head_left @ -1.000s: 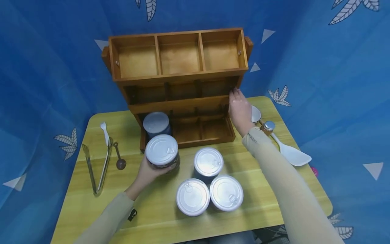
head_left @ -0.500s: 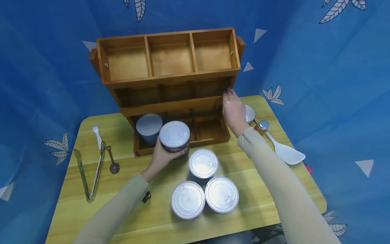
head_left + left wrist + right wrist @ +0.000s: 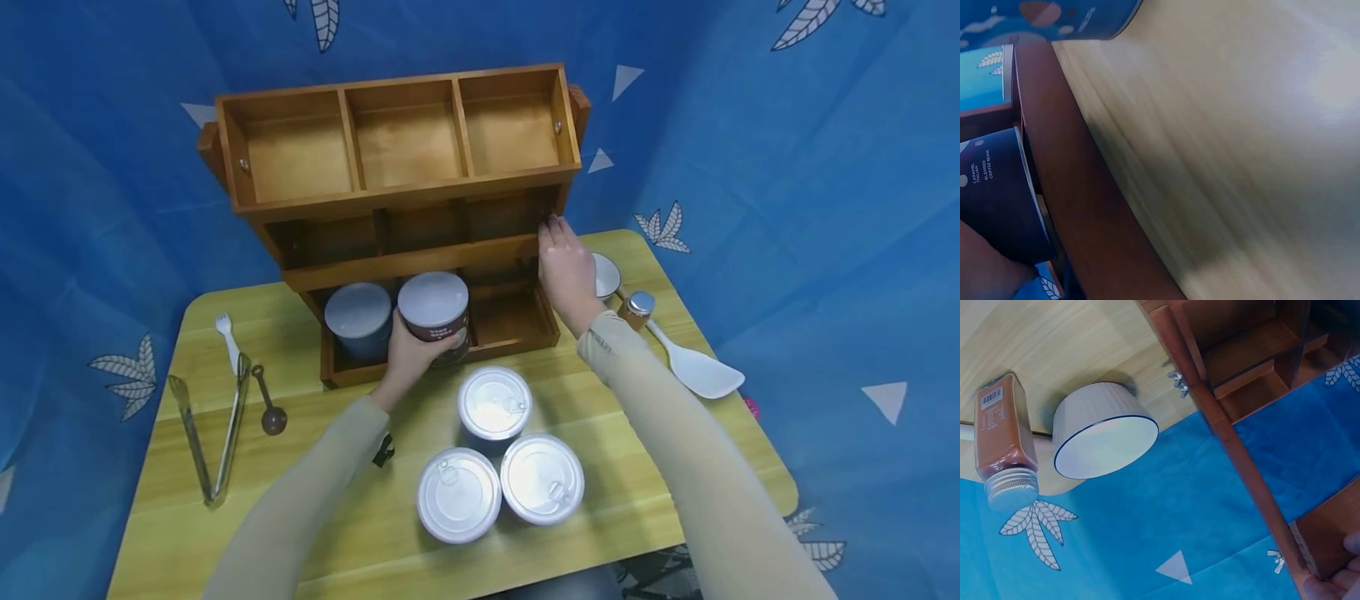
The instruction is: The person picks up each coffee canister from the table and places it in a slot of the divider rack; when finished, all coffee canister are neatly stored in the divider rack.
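A three-tier wooden rack [image 3: 420, 250] stands at the back of the yellow table [image 3: 315, 517]. My left hand [image 3: 414, 354] grips a dark can with a silver lid [image 3: 433, 307] at the middle compartment of the bottom tier, beside another can [image 3: 357, 315] in the left compartment. The left wrist view shows a dark blue can [image 3: 997, 206] against the rack's front rail [image 3: 1085, 219]. My right hand [image 3: 566, 268] rests with straight fingers on the rack's right side; its fingertips [image 3: 1335, 582] touch the wood. The top tier is empty.
Three lidded cans [image 3: 493, 404] [image 3: 458, 494] [image 3: 542, 477] stand on the table near me. Right of the rack are a small white bowl [image 3: 1104, 437], a spice jar [image 3: 1004, 437] and a white paddle [image 3: 693, 367]. At the left lie a fork [image 3: 225, 329], tongs [image 3: 210, 433] and a spoon [image 3: 266, 400].
My left hand has carried the can from the table's front left forward to the rack's bottom tier. The right hand has stayed on the rack's side.
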The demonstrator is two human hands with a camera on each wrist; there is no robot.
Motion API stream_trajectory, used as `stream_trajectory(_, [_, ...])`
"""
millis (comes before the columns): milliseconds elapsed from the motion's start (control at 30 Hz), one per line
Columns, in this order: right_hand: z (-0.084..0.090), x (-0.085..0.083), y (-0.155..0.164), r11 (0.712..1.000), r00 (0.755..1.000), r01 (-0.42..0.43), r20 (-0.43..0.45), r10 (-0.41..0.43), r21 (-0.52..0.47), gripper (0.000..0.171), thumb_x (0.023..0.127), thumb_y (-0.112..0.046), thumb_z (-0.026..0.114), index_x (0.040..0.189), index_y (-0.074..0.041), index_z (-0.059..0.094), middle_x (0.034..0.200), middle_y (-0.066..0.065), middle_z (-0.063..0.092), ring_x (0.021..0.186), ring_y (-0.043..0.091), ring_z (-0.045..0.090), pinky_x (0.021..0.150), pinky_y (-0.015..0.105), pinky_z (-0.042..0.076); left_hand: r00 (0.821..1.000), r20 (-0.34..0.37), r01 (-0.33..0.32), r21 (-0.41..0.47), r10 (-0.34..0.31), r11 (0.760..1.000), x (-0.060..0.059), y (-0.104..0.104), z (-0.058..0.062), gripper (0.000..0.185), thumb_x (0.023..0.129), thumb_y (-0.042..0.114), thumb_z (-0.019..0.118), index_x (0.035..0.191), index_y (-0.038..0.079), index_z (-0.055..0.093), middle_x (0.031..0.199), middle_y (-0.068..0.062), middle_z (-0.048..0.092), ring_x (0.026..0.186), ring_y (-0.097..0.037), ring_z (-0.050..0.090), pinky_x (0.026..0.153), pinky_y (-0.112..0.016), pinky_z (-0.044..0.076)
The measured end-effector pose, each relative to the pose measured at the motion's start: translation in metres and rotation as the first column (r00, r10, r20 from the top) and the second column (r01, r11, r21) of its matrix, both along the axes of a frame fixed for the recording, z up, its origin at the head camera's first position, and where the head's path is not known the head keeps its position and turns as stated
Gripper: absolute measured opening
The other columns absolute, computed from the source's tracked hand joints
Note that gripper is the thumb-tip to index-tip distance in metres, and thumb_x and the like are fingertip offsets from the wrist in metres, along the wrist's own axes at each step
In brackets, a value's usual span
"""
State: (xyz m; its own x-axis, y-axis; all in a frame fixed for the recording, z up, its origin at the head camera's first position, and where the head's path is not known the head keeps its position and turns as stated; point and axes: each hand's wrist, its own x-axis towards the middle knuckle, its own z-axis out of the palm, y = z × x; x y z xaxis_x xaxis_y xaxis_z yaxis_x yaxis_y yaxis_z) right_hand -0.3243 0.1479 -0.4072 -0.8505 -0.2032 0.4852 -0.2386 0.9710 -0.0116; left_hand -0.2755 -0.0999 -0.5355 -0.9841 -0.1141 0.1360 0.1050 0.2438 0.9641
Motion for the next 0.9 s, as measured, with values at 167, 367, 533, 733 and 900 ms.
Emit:
stream_trajectory(167, [-0.001, 0.001, 0.0, 1.0, 1.0, 0.016, 0.013, -0.016, 0.008, 0.036, 0.093, -0.002, 0.058, 0.128, 0.003, 0.062, 0.136, 0.019, 0.06, 0.129, 0.032, 0.057, 0.102, 0.042, 0.054, 0.998, -0.02, -0.052, -0.025, 0.051, 0.998, -0.015, 0.009, -0.002, 0.11, 0.063, 0.019, 0.092, 0.15, 0.006, 0.026, 0.145, -0.018, 0.045, 0.135, -0.034, 0.045, 0.116, -0.047, 0.039])
stream_trajectory(367, [0.0, 0.001, 0.0, 1.0, 1.0, 0.023, -0.001, -0.023, 0.014, 0.036, 0.092, -0.002, 0.058, 0.127, 0.002, 0.062, 0.136, 0.019, 0.061, 0.129, 0.031, 0.057, 0.104, 0.04, 0.053, 0.991, -0.055, -0.122, -0.033, 0.12, 0.992, -0.031, 0.018, -0.009, 0.108, 0.065, 0.023, 0.091, 0.148, 0.004, 0.026, 0.144, -0.019, 0.046, 0.134, -0.033, 0.046, 0.116, -0.044, 0.04])
stream_trajectory(533, [-0.002, 0.002, -0.002, 1.0, 1.0, 0.016, -0.004, -0.016, 0.016, 0.036, 0.092, -0.002, 0.057, 0.127, 0.003, 0.062, 0.136, 0.019, 0.061, 0.129, 0.031, 0.057, 0.104, 0.04, 0.052, 0.986, -0.059, -0.153, -0.001, 0.153, 0.988, -0.035, 0.02, -0.019, 0.111, 0.062, 0.02, 0.092, 0.149, 0.002, 0.025, 0.147, -0.02, 0.043, 0.136, -0.034, 0.044, 0.118, -0.044, 0.037])
stream_trajectory(733, [-0.002, 0.003, -0.003, 0.999, 0.999, 0.029, 0.04, -0.03, 0.023, 0.038, 0.094, -0.004, 0.057, 0.131, 0.001, 0.06, 0.139, 0.018, 0.058, 0.132, 0.031, 0.055, 0.105, 0.04, 0.052, 0.986, -0.005, -0.164, -0.072, 0.164, 0.984, -0.032, 0.019, -0.03, 0.111, 0.063, 0.022, 0.092, 0.149, 0.002, 0.025, 0.147, -0.021, 0.043, 0.137, -0.034, 0.043, 0.118, -0.046, 0.037])
stream_trajectory(900, [-0.001, 0.002, -0.001, 0.999, 0.998, 0.046, 0.044, -0.047, 0.023, 0.038, 0.094, -0.004, 0.055, 0.132, 0.001, 0.059, 0.141, 0.018, 0.057, 0.132, 0.031, 0.054, 0.103, 0.041, 0.053, 0.989, 0.012, -0.144, -0.086, 0.146, 0.986, -0.033, 0.021, -0.031, 0.11, 0.064, 0.024, 0.091, 0.149, 0.001, 0.024, 0.147, -0.023, 0.042, 0.138, -0.036, 0.043, 0.118, -0.047, 0.037])
